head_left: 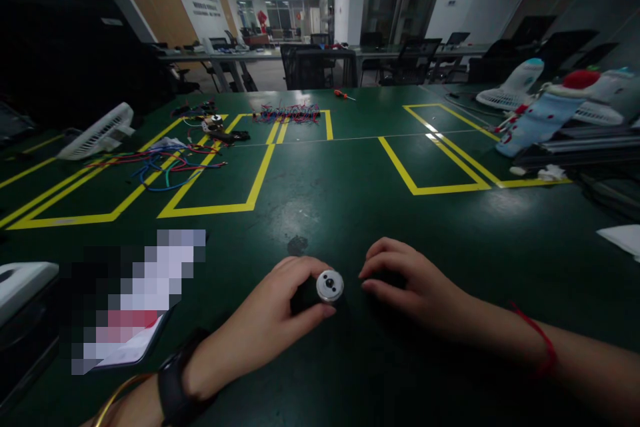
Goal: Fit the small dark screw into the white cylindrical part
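Observation:
My left hand (280,310), with a black watch on its wrist, holds a small round silver metal part (330,286) between thumb and fingers. The part's top face shows a dark centre and small dark holes. To its right, my right hand (413,277) rests near the green table (330,213), fingers curled and apart from the thumb, with nothing visible between them. A gap separates its fingertips from the metal part. A red string circles my right wrist.
A phone (135,340), partly pixelated, lies left of my left hand. Coloured wires (175,163), a white fan (100,132) and a wire bundle (287,113) lie farther back. A screwdriver (343,94) is at the far edge; a blue bottle-like object (533,117) stands right.

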`<act>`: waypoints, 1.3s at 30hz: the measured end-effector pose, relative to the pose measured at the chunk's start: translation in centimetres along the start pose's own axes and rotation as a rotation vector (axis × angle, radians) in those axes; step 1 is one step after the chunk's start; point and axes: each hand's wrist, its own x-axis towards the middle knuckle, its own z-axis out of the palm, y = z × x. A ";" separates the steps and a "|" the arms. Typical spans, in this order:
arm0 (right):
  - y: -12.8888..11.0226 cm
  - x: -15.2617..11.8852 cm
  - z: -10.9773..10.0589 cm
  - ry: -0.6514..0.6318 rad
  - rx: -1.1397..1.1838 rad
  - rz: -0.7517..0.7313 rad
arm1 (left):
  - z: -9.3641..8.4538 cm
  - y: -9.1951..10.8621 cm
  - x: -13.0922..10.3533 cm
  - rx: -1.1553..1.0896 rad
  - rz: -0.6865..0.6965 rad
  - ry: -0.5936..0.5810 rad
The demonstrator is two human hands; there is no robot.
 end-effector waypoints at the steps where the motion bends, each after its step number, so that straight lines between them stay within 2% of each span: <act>1: -0.3 0.2 -0.1 0.030 0.061 -0.008 | 0.0 0.0 0.0 0.000 0.000 -0.003; 5: -2.0 1.4 -0.4 0.077 0.140 -0.095 | 0.1 -0.2 0.0 -0.004 0.004 0.002; 10: -3.5 3.0 0.3 0.007 0.012 -0.174 | 0.1 -0.4 0.0 -0.018 0.012 0.004; 15: -3.9 3.1 0.5 -0.031 -0.067 -0.159 | 0.1 -0.3 0.3 -0.016 0.027 0.004; 20: -3.8 2.1 -0.4 0.043 0.108 -0.022 | 0.1 -0.1 0.2 -0.007 0.008 0.000; 25: -0.4 0.5 -1.0 0.145 0.428 0.303 | -0.1 0.2 0.2 0.000 0.015 -0.001; 29: 2.0 -0.3 -1.0 0.284 0.682 0.449 | -0.2 0.1 0.2 0.001 0.012 -0.002; 33: 1.9 -0.4 -0.8 0.280 0.749 0.474 | -0.2 0.0 0.1 0.001 0.012 -0.003; 39: 0.9 -0.5 -0.8 0.187 0.568 0.384 | -0.2 0.1 0.1 -0.004 0.024 0.004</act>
